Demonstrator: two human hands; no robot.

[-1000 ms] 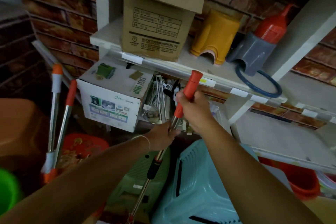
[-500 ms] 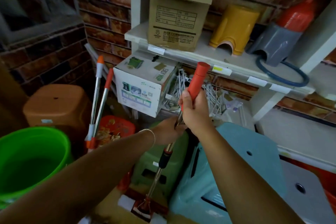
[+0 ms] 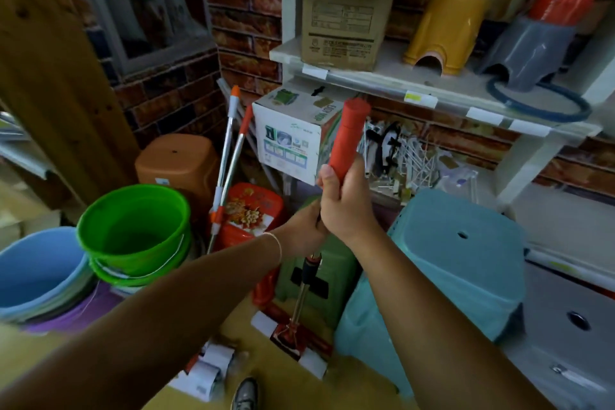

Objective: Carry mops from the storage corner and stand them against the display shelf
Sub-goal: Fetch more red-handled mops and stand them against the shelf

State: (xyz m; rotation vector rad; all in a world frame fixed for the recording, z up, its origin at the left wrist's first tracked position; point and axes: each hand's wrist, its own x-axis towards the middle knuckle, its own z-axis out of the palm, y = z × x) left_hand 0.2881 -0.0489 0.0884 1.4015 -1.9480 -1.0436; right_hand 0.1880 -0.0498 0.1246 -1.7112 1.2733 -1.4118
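Along the left edge of the floor I saw a blue bucket point(image 3: 40, 266), and just to its right a green bucket point(image 3: 133, 226) nested on top of others. Behind the green one stood an orange stool point(image 3: 176, 163) against the brick wall. Two more mops point(image 3: 229, 156) with orange-tipped metal poles leaned in the corner, their tops near a white box point(image 3: 293, 136) that sat under the shelf point(image 3: 432, 93).

My left hand point(image 3: 299, 230) was curled round the pole of the mop point(image 3: 346, 140) I was holding, fingers clenched on the shaft just under the orange grip. My right hand point(image 3: 346, 203) sat directly above it, touching it, and grasped the lower end of the orange grip, with the thumb laid up the handle. The mop stood nearly upright in front of me, its top near the front edge of the shelf and its flat red and white head point(image 3: 293, 339) down on the yellowish floor, in front of a dark green stool point(image 3: 316, 276).

To the right of the mop was a pale teal stool point(image 3: 459, 270), and beyond it a grey stool point(image 3: 572, 319) by the right edge. On the shelf above stood a brown carton point(image 3: 342, 17), a yellow stool point(image 3: 446, 30) and a grey stool with an orange one stacked behind it point(image 3: 529, 46), with a blue ring point(image 3: 539, 103) hanging off the shelf's front edge.
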